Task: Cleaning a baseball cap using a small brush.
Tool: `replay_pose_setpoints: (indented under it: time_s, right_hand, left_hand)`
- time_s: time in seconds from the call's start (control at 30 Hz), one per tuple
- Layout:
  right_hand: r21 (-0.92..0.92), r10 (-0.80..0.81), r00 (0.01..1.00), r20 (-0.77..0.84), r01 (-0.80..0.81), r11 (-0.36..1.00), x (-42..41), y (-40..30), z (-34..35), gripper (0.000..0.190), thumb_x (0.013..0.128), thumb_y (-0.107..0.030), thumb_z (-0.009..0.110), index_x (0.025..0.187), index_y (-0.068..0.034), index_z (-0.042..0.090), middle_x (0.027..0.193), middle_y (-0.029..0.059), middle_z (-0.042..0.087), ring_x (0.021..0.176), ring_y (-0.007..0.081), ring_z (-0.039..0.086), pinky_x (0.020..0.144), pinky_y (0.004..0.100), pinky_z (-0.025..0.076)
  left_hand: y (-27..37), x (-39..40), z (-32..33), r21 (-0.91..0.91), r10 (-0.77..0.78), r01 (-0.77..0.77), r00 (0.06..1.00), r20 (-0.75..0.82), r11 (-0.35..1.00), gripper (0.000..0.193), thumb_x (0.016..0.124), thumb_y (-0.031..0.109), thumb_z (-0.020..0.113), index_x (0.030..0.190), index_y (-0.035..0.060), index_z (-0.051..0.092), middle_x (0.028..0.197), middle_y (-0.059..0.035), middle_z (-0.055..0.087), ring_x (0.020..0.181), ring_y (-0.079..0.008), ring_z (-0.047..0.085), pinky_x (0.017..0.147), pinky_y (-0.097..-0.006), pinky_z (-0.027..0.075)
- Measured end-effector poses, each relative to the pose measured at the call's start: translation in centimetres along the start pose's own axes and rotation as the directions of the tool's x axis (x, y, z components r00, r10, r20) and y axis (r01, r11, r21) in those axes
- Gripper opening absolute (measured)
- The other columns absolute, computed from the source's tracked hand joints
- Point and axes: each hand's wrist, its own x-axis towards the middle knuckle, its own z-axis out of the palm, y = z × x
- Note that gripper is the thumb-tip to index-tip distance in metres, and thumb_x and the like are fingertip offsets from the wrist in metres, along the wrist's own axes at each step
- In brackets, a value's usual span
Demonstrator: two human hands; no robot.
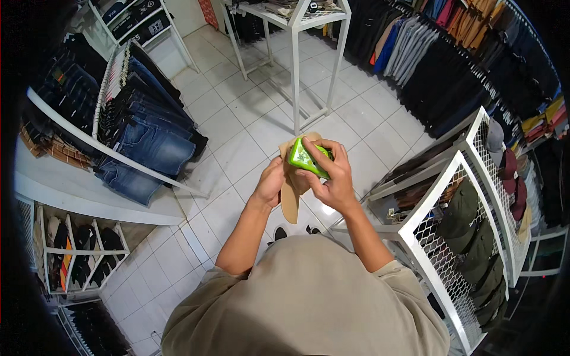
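A tan baseball cap (291, 202) is held in front of my body, its brim pointing down toward me. My left hand (270, 183) grips the cap along its left side. In my right hand (334, 174) is a bright green hand-held block (303, 155) with a printed white top, pressed to or just over the cap's crown. The block's underside is hidden, so I cannot tell whether it has bristles. My right fingers lie across its top and right side, and they cover part of the cap.
A white metal display stand (295, 80) rises just ahead. Mesh racks of dark green caps (461, 211) stand close on my right. On the left, denim shorts (156, 142) hang from a rail (116, 158). White floor tiles (231, 147) lie below; clothes (409, 49) line the far right.
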Motion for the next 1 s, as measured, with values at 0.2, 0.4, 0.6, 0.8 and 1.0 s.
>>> replay_pose_setpoints:
  time_s: [0.2,0.4,0.6,0.8,1.0]
  right_hand:
    - [-0.063,-0.028,0.997,0.067,0.032,0.997,-2.9,0.7,0.9,0.064,0.074,-0.016,0.086,0.134,-0.009,0.068,0.12,0.0156,0.063,0.108,0.0327,0.058,0.096,0.0416,0.046]
    - [-0.064,0.016,0.998,-0.063,-0.02,0.998,-2.4,0.2,2.6,0.065,0.078,-0.011,0.083,0.138,-0.002,0.062,0.119,0.0181,0.061,0.109,0.0348,0.059,0.097,0.0427,0.047]
    - [0.17,0.135,0.981,-0.142,-0.111,0.979,-4.1,0.9,2.3,0.06,0.078,-0.009,0.083,0.135,-0.004,0.064,0.122,0.0152,0.061,0.111,0.0354,0.058,0.095,0.0428,0.049]
    - [-0.014,0.081,0.997,-0.022,-0.081,0.997,-7.2,4.5,2.7,0.06,0.079,-0.007,0.084,0.135,-0.004,0.062,0.129,0.0177,0.059,0.11,0.0348,0.062,0.094,0.0393,0.052]
    - [0.859,0.606,0.702,0.375,-0.509,0.059,-8.1,7.6,1.4,0.046,0.101,-0.028,0.066,0.137,0.001,0.058,0.127,0.0126,0.068,0.112,0.0192,0.065,0.099,0.033,0.052]
  left_hand:
    - [1.1,0.2,1.7,-0.066,0.025,-0.028,0.998,-0.05,0.997,0.051,0.11,0.048,0.042,0.133,0.0053,0.057,0.117,-0.0077,0.069,0.1,-0.0187,0.07,0.085,-0.0339,0.059]
    - [0.7,0.3,2.6,-0.165,0.16,-0.164,0.986,-0.042,0.972,0.053,0.111,0.048,0.039,0.137,0.0048,0.055,0.127,-0.0081,0.066,0.111,-0.0186,0.067,0.094,-0.0338,0.055]
    - [0.5,0.8,1.1,0.006,0.174,-0.174,0.977,-0.124,0.985,0.047,0.11,0.045,0.047,0.126,0.0025,0.061,0.117,-0.0075,0.07,0.103,-0.0164,0.07,0.089,-0.0322,0.056]
    - [1.9,0.7,1.3,-0.291,0.128,-0.136,0.991,-0.046,0.947,0.05,0.11,0.046,0.045,0.138,0.0055,0.055,0.129,-0.0088,0.066,0.116,-0.0219,0.065,0.101,-0.0378,0.053]
    - [3.7,0.3,1.2,-0.373,0.191,-0.182,0.981,-0.013,0.91,0.053,0.11,0.046,0.044,0.145,0.0057,0.049,0.14,-0.0096,0.06,0.123,-0.0257,0.062,0.105,-0.0419,0.051]
